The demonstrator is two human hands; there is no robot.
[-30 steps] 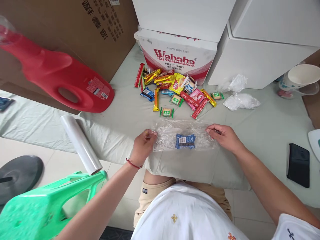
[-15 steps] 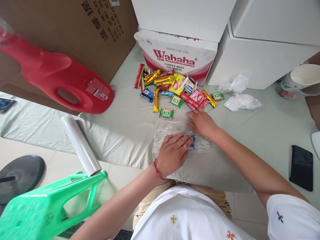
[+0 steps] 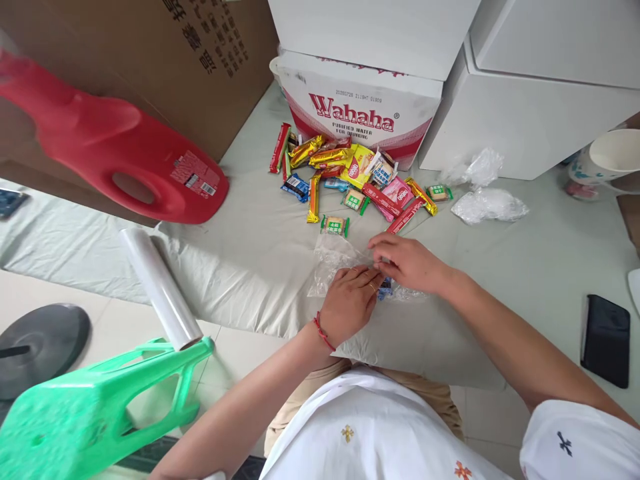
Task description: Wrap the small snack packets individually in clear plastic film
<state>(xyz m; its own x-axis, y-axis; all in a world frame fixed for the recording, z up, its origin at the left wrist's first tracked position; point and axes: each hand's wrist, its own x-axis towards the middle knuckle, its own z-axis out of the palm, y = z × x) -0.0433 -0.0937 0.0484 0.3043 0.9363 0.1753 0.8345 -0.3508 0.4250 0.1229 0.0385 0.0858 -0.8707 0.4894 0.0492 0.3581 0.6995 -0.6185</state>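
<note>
A sheet of clear plastic wrap (image 3: 325, 263) lies crumpled on the cloth near the table's front edge. My left hand (image 3: 350, 297) rests on it, fingers stretched out and pressing down over a blue snack packet (image 3: 385, 288), which is mostly covered. Just right of those fingers, my right hand (image 3: 413, 263) is closed in a pinch on the wrap's raised far edge. Its fingertips nearly meet the left ones. Beyond the wrap sit a green biscuit packet (image 3: 335, 225), a red snack bar (image 3: 406, 215) and a heap of wrapped snacks (image 3: 357, 167).
A Wahaha carton (image 3: 360, 110) stands behind the snacks. Crumpled clear plastic (image 3: 489, 203), paper cups (image 3: 613, 157) and a black phone (image 3: 606, 341) are on the right. Leftward are a red jug (image 3: 135, 160), a roll of film (image 3: 160, 290) and a green stool (image 3: 100, 400).
My right hand has drawn back from beside the red bars toward my left hand and lifted the wrap's far edge. The left hand stays on the packet.
</note>
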